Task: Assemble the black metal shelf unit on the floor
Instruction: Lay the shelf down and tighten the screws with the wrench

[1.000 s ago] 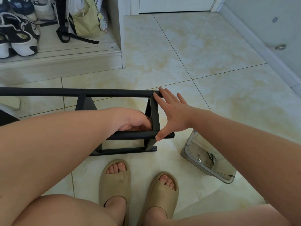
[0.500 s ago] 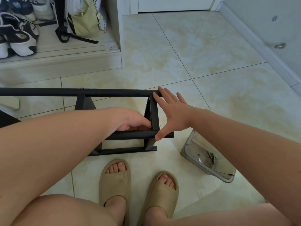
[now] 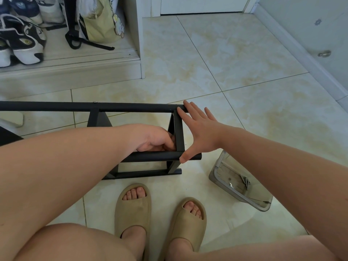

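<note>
The black metal shelf frame [image 3: 131,106] lies on its side on the tiled floor in front of me, its tubes running off the left edge. My left hand [image 3: 156,138] reaches inside the frame's right end, fingers curled against the inner face of the end bar [image 3: 178,132]; whatever the fingers hold is hidden. My right hand [image 3: 199,129] is spread flat against the outside of that end, fingertips on the far tube and thumb pressed on the near tube [image 3: 160,156].
A clear plastic tray [image 3: 220,178] holding several screws [image 3: 244,180] sits on the floor to the right of the frame. My feet in beige slippers [image 3: 134,208] stand just below it. A low cabinet with shoes [image 3: 22,40] and a bag is at back left.
</note>
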`<state>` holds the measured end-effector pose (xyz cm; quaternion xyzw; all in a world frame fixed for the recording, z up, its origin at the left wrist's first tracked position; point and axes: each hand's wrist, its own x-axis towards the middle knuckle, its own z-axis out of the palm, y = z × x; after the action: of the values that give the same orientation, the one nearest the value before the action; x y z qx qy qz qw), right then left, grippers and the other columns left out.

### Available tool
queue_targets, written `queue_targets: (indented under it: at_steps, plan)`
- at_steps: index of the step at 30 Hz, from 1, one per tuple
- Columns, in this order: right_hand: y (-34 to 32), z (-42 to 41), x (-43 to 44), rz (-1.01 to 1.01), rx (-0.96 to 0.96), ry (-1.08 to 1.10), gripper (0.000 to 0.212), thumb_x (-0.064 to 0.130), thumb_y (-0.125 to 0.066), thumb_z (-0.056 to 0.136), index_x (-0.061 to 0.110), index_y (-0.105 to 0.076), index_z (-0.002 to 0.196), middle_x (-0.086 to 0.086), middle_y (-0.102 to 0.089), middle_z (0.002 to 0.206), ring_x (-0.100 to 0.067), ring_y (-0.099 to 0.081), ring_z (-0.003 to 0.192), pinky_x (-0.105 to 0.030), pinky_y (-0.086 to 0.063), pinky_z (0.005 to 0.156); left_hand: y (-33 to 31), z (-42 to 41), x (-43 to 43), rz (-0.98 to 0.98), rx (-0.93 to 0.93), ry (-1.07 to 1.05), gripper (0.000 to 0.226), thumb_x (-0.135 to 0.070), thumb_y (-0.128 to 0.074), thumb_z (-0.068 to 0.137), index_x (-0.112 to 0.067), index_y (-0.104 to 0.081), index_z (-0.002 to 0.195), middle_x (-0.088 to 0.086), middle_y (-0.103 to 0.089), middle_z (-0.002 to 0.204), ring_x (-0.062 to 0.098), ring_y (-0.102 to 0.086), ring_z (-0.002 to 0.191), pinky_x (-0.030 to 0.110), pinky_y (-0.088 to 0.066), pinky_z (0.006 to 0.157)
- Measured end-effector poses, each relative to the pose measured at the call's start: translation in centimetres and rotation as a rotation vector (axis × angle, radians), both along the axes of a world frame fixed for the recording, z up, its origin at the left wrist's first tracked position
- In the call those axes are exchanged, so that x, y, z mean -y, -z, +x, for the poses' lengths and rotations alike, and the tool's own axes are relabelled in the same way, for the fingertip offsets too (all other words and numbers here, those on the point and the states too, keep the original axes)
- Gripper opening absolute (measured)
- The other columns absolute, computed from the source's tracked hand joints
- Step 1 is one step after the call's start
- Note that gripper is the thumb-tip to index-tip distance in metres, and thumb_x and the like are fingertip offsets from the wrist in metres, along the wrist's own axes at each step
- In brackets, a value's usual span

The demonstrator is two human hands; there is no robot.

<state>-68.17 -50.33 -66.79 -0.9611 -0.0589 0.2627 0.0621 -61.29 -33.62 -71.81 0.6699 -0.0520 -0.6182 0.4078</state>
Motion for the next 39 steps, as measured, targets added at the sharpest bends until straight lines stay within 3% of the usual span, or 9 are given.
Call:
queue_targets:
  at_steps: [3, 6, 10, 17, 24, 29, 34, 39]
  plan:
    - [-0.05, 0.01, 0.02, 0.000, -0.002, -0.001, 0.155, 0.087, -0.073, 0.054, 0.022, 0.022, 0.158, -0.002, 0.034, 0.163, -0.018, 0.032, 0.150, -0.050, 0.017, 0.122, 0.03, 0.01, -0.23, 0.020, -0.039, 0.015, 0.019, -0.004, -0.053, 0.096, -0.009, -0.070, 0.099, 0.010, -0.072, 0.097, 0.025, -0.065, 0.093, 0.040, -0.049, 0.100]
    - [-0.07, -0.02, -0.02, 0.000, -0.002, -0.002, 0.155, 0.087, -0.073, 0.054, 0.022, 0.022, 0.158, -0.002, 0.034, 0.163, -0.018, 0.033, 0.149, -0.050, 0.017, 0.122, 0.17, 0.02, -0.24, 0.060, -0.047, 0.035, 0.016, -0.015, -0.057, 0.097, -0.009, -0.072, 0.102, 0.007, -0.074, 0.092, 0.020, -0.068, 0.082, 0.033, -0.054, 0.085]
    - [0.02, -0.15, -0.08, 0.001, 0.006, -0.005, 0.156, 0.087, -0.073, 0.053, 0.022, 0.022, 0.158, -0.002, 0.034, 0.163, -0.018, 0.033, 0.149, -0.049, 0.018, 0.121, 0.07, 0.03, 0.09, 0.111, -0.007, 0.047, 0.013, -0.010, -0.059, 0.094, -0.010, -0.072, 0.095, 0.005, -0.075, 0.079, 0.018, -0.069, 0.071, 0.028, -0.055, 0.072]
    - [0.07, -0.20, -0.04, 0.006, 0.009, -0.005, 0.156, 0.088, -0.073, 0.054, 0.022, 0.023, 0.158, -0.001, 0.034, 0.163, -0.018, 0.033, 0.149, -0.048, 0.018, 0.121, -0.09, 0.08, 0.18, 0.047, -0.008, 0.022, 0.018, 0.004, -0.055, 0.092, -0.005, -0.070, 0.098, 0.011, -0.074, 0.090, 0.026, -0.067, 0.093, 0.041, -0.050, 0.103]
    - [-0.16, -0.12, -0.02, 0.008, 0.000, -0.002, 0.155, 0.086, -0.074, 0.055, 0.022, 0.023, 0.158, -0.001, 0.035, 0.163, -0.017, 0.033, 0.149, -0.048, 0.018, 0.121, 0.13, 0.04, -0.05, -0.027, 0.010, 0.021, 0.022, 0.009, -0.053, 0.091, -0.005, -0.069, 0.097, 0.011, -0.074, 0.092, 0.025, -0.070, 0.091, 0.038, -0.053, 0.098]
    - [-0.20, -0.15, -0.08, 0.006, -0.003, -0.003, 0.155, 0.086, -0.074, 0.055, 0.022, 0.023, 0.157, -0.002, 0.035, 0.162, -0.018, 0.033, 0.149, -0.048, 0.018, 0.121, 0.21, -0.04, -0.16, -0.052, 0.031, 0.019, 0.024, 0.011, -0.052, 0.091, -0.004, -0.068, 0.100, 0.015, -0.072, 0.103, 0.029, -0.068, 0.100, 0.040, -0.051, 0.101]
    - [-0.22, -0.20, -0.10, 0.001, 0.000, -0.006, 0.155, 0.086, -0.073, 0.055, 0.021, 0.023, 0.158, -0.002, 0.035, 0.163, -0.019, 0.032, 0.149, -0.050, 0.017, 0.122, 0.14, -0.27, -0.12, -0.063, 0.033, 0.038, 0.027, 0.011, -0.050, 0.091, -0.005, -0.067, 0.104, 0.011, -0.074, 0.098, 0.026, -0.070, 0.097, 0.039, -0.051, 0.101]
    - [-0.19, -0.18, -0.13, -0.003, -0.002, -0.005, 0.155, 0.087, -0.073, 0.055, 0.022, 0.023, 0.158, -0.002, 0.035, 0.162, -0.018, 0.033, 0.149, -0.049, 0.018, 0.121, 0.23, -0.34, -0.06, -0.051, 0.015, 0.015, 0.031, 0.012, -0.049, 0.091, -0.005, -0.065, 0.111, 0.018, -0.070, 0.113, 0.034, -0.065, 0.112, 0.045, -0.046, 0.108]
